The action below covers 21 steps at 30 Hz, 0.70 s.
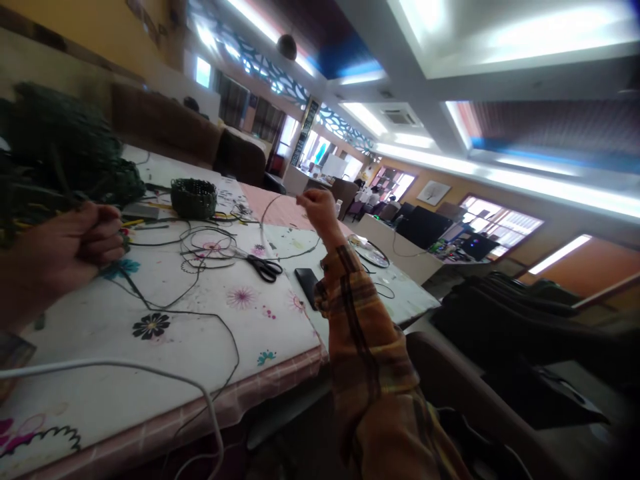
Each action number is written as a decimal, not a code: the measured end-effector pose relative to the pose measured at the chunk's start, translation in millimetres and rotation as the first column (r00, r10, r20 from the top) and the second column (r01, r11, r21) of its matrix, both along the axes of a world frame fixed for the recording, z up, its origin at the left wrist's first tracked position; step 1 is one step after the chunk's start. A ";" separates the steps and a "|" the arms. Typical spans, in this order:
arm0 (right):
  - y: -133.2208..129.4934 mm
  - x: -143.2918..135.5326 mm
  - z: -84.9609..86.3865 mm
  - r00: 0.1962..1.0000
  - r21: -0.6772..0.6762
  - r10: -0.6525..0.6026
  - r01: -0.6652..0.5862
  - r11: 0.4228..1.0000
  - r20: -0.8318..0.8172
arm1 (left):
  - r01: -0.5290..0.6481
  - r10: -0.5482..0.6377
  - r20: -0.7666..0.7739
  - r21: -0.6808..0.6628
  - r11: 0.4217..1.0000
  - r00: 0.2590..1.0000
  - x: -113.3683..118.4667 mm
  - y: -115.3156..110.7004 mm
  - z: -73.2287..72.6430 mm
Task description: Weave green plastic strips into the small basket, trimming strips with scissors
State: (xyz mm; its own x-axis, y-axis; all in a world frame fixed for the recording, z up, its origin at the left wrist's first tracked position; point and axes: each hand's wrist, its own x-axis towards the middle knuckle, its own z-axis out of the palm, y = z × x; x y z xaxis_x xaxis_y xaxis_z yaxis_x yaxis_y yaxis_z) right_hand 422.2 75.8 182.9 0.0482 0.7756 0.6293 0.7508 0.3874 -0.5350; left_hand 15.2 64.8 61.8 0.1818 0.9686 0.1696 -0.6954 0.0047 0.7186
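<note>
My left hand (pixel 83 243) is closed at the left side, fingers curled against the thumb. What it grips is hidden; dark green strips and blurred dark green woven work (pixel 65 140) lie right behind it. My right hand (pixel 316 205) reaches far out over the table, fingertips pinched together. A thin cord (pixel 263 223) arcs up toward those fingertips. Between the hands stands a small dark green woven basket (pixel 194 199). Loose dark cord (pixel 207 245) lies in loops on the tabletop, and black-handled scissors (pixel 264 267) rest beside it.
The table (pixel 200 353) has a white flowered cover with a pink edge. A black phone (pixel 306 287) lies beneath my right forearm. A white cable (pixel 150 368) crosses the front. Coiled strands (pixel 370 252) lie on the far right part. Dark chairs stand at right; people sit in the background.
</note>
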 end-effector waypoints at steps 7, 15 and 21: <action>-65.5 -96.0 -38.9 0.966 0.290 0.188 -0.233 0.928 0.176 | -0.072 0.017 -0.294 -0.180 0.981 0.956 37.9 -36.7 20.7; -123.4 -148.7 -134.7 0.631 -0.173 0.336 -0.306 0.936 0.699 | 0.037 -0.057 -0.123 -0.158 0.987 0.991 38.4 -40.5 21.8; -67.0 -65.8 -122.8 0.735 -0.264 0.167 0.016 0.965 0.657 | -0.072 0.067 -0.094 -0.052 0.996 0.993 5.9 -23.3 32.0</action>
